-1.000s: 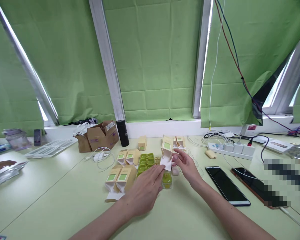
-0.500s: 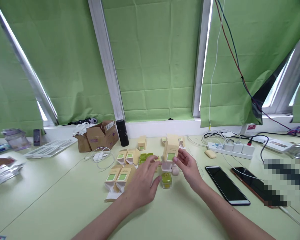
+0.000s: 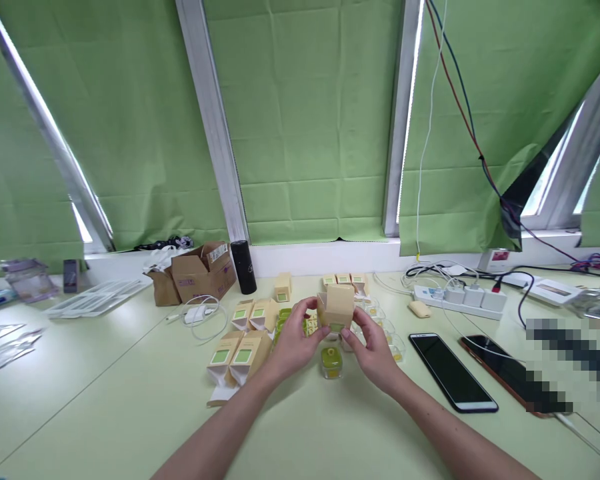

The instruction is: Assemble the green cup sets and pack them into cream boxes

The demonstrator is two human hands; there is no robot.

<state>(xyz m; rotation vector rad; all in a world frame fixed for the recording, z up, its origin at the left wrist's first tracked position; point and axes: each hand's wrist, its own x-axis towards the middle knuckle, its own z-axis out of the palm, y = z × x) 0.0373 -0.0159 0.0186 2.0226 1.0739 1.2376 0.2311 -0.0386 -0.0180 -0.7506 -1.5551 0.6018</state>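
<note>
Between my two hands is a small tan paper box [image 3: 339, 303] with a green label low on its front. My left hand [image 3: 299, 339] grips its left side, and my right hand [image 3: 374, 347] grips its right side. Just below the box, a small clear jar with a green lid [image 3: 332, 362] stands on the table. Left of my left hand, several similar tan boxes [image 3: 250, 350] stand with white flaps showing. Green lids [image 3: 283, 320] lie partly hidden behind my left hand. Several clear containers [image 3: 395, 347] are beside my right hand.
More tan boxes [image 3: 344, 279] stand at the back, near a black cylinder [image 3: 243, 267] and an open cardboard box [image 3: 203, 272]. To the right lie a phone [image 3: 453, 372], a second phone [image 3: 515, 373] and a power strip [image 3: 460, 300] with cables. White trays [image 3: 97, 298] lie left.
My left hand has moved right and up and now grips the box, which my right hand alone held before. The box has tipped, showing more of its top. At far left, another person's hand has gone.
</note>
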